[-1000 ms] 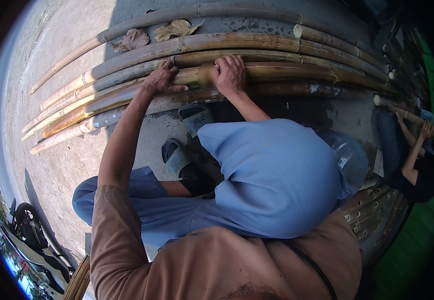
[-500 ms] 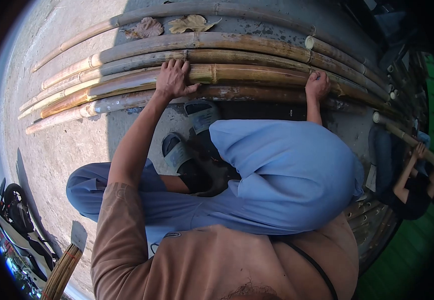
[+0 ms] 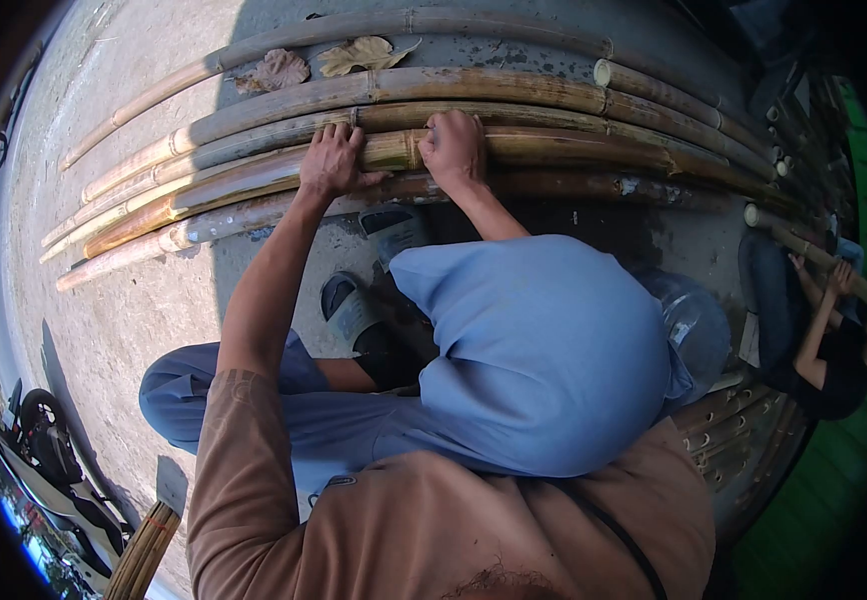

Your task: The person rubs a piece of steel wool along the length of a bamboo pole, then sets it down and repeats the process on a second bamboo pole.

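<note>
Item: bamboo pole [image 3: 544, 146], golden, lying on the concrete ground [image 3: 134, 300] within a row of neighbouring poles [image 3: 474, 85]; left hand [image 3: 332, 160] pressed flat on it, fingers spread apart; right hand [image 3: 454, 148] just beside, fingers curled shut over the same pole, anything inside the fist hidden.

Adjacent: dry leaves [image 3: 354, 55] on the far poles; sandals [image 3: 354, 310] under the crouched legs; a co-worker [image 3: 834, 350] at the right edge with a separate pole.

Risk, as judged: the round pole may roll under uneven pressure, pinching fingers against its neighbours; splinters or node ridges may cut a bare palm.

Change: half a second earlier the right hand sat far along the pole to the right; it is now back beside the left hand, which has stayed put.
</note>
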Tool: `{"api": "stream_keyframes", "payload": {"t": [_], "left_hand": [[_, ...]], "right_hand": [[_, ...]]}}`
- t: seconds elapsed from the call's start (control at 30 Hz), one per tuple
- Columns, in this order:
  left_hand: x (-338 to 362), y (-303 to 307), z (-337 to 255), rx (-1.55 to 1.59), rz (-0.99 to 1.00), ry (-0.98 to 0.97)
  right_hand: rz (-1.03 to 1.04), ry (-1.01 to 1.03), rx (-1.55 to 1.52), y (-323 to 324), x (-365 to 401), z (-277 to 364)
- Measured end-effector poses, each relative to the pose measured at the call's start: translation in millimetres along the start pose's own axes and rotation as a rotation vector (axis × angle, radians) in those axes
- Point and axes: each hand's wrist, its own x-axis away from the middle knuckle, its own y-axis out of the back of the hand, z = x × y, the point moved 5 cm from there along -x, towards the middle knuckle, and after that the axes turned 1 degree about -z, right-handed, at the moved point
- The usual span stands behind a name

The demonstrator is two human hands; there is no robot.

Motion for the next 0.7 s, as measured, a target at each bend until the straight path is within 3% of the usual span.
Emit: {"api": "stream_keyframes", "payload": {"t": [0.13,0.23,0.33,0.43,0.6,0.7], "left_hand": [[-7.3,-0.3,5.9,0.061,0.014,-0.054],[-22.9,2.0,12.2,0.154,0.206,-0.027],[-27.8,7.6,11.7,0.160,0.228,-0.059],[-23.9,5.3,11.7,0.189,0.165,-0.073],[-21.2,-1.1,13.6,0.145,0.064,-0.098],[-20.5,1.9,13.1,0.159,0.110,-0.052]], "right_hand": [[-0.185,-0.167,0.263,80.0,-1.7,-106.8],[-0.223,-0.339,0.423,134.0,2.7,-205.8],[-0.199,-0.425,0.491,155.6,0.6,-246.9],[-0.171,-0.360,0.512,119.8,0.1,-203.4],[0.032,-0.004,0.042,5.5,-0.3,1.8],[0.087,0.119,0.012,-20.7,1.2,48.2]]}}
